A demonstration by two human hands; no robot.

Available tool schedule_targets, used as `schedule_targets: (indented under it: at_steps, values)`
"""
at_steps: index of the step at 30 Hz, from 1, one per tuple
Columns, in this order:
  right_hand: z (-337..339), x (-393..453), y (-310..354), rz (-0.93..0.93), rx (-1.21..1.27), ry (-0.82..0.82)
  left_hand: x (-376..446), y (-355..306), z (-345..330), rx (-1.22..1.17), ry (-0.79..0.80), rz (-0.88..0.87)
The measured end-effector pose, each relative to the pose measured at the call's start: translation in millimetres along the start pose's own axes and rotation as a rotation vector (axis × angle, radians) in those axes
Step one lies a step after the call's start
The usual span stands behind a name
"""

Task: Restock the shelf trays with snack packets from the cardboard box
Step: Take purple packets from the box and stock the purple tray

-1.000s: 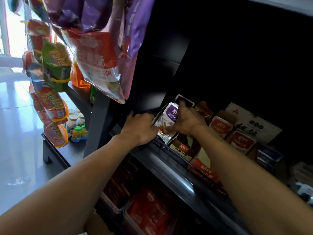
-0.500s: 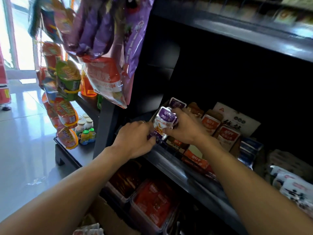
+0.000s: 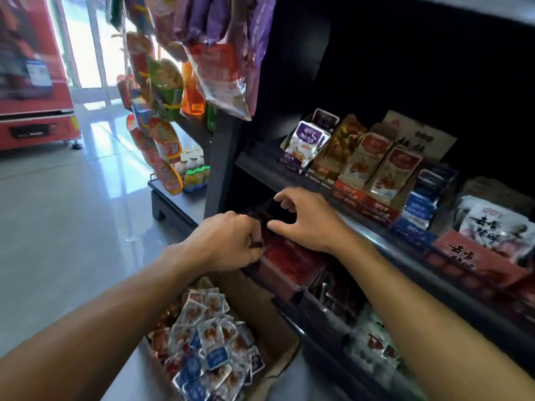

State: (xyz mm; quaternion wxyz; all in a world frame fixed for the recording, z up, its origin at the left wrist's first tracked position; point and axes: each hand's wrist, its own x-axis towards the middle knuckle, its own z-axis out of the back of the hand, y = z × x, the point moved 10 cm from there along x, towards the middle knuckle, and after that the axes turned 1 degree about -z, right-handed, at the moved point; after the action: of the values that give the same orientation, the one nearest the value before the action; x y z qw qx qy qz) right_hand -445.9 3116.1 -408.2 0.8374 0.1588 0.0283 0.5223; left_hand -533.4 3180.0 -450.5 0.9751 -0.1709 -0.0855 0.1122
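The cardboard box (image 3: 272, 316) stands on the floor below my arms, full of small red, white and blue snack packets (image 3: 208, 342). My left hand (image 3: 223, 244) is at the front of a lower-shelf tray of red packets (image 3: 286, 259). Its curled fingers pinch a dark red packet (image 3: 257, 243) at the tray's left edge. My right hand (image 3: 307, 218) hovers just above the same tray, fingers spread and bent, holding nothing. On the shelf above, a purple-and-white packet (image 3: 307, 140) stands upright in the leftmost tray.
The upper shelf (image 3: 260, 169) carries rows of red, brown and blue packets (image 3: 376, 163). Bags and cup snacks (image 3: 162, 134) hang on a rack to the left, with small bottles (image 3: 194, 169) below. A red vending machine (image 3: 34, 82) stands far left on the tiled floor.
Both hands have let go of the purple packet on the upper shelf and dropped to the lower tray. My view tilted down, bringing the cardboard box into sight.
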Motion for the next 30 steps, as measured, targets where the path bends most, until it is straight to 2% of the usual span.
schedule_targets:
  at_steps: [11, 16, 21, 24, 30]
  values:
    - [-153, -54, 2, -0.013, 0.048, 0.251, -105, 45, -133, 0.026, 0.202, 0.104]
    - [-255, -76, -16, -0.021, 0.028, 0.437, -138, 72, -218, 0.005, 0.358, 0.156]
    - [-348, -94, -47, -0.076, 0.047, 0.606, -161, 98, -287, 0.023, 0.440, 0.129]
    - [-391, -107, -70, -0.163, 0.119, 0.685, -164, 105, -313, 0.097, 0.413, 0.063]
    - [-457, -138, -105, -0.400, 0.175, 0.878, -159, 105, -317, 0.157, 0.159, 0.005]
